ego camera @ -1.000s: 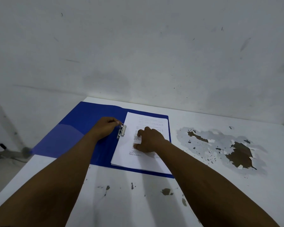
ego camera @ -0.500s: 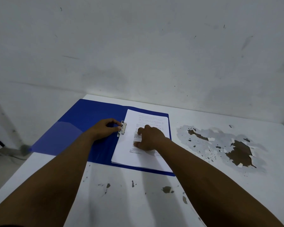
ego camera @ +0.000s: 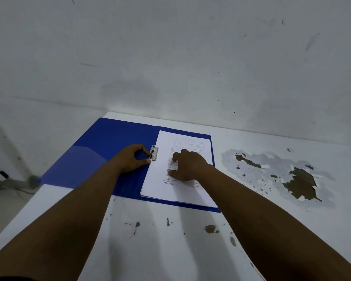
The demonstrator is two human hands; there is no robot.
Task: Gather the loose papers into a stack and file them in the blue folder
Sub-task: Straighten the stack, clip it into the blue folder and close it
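Observation:
The blue folder point(ego camera: 101, 151) lies open flat on the white table. A stack of white printed papers point(ego camera: 182, 191) rests on its right half, squared against the spine. A small metal clip point(ego camera: 154, 153) sits at the stack's left edge. My left hand point(ego camera: 133, 158) pinches that clip with thumb and fingertips. My right hand point(ego camera: 187, 166) lies palm down on the middle of the stack, fingers spread, pressing the papers flat.
The table point(ego camera: 170, 240) butts against a white wall at the back. Its paint is peeled in a large patch point(ego camera: 296, 179) to the right of the folder, with small chips near the front. The folder's left cover overhangs the table's left edge, and floor shows beyond.
My left hand's fingers shifted slightly on the clip. The right hand and the papers stayed where they were; the view moved a little.

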